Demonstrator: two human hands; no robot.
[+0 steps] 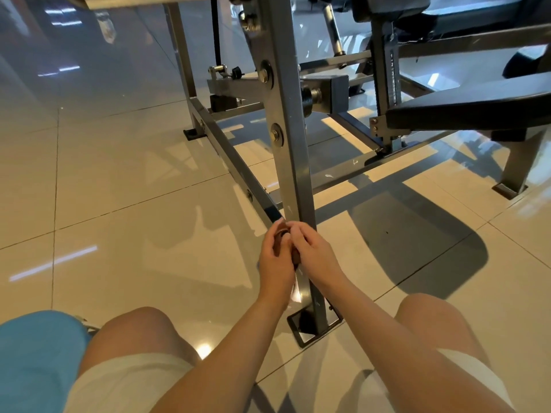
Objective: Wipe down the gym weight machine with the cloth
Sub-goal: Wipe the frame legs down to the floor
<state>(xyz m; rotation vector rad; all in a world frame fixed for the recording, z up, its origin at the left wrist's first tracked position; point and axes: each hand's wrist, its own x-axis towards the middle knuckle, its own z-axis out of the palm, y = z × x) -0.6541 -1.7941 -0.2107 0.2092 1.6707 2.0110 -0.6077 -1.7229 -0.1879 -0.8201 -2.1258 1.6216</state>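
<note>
Fingers [293,231] of both hands: curled, grasping one small brown cloth [281,235], bunched between the palms and mostly hidden.

Hands, two: left hand [275,260] on the left of the cloth, thumb up; right hand [314,253] on the right, knuckles upward, its fingertips meeting the left's.

Cloth lies against the low part of one grey upright post [287,120] of the machine [238,87], above the post's foot plate [301,332].

Forearms [238,338], two: bare, reaching forward from the near edge and converging at the post.

Knees [140,326], two: bare, bent, one on either side of the forearms, with pale shorts [128,380] nearer.

Bolts [265,74] with wide washers on the post's left face: two.

Black seat pad [477,111]: one, far right.

Floor [119,180]: glossy cream tiles, crossed by shadows.
</note>
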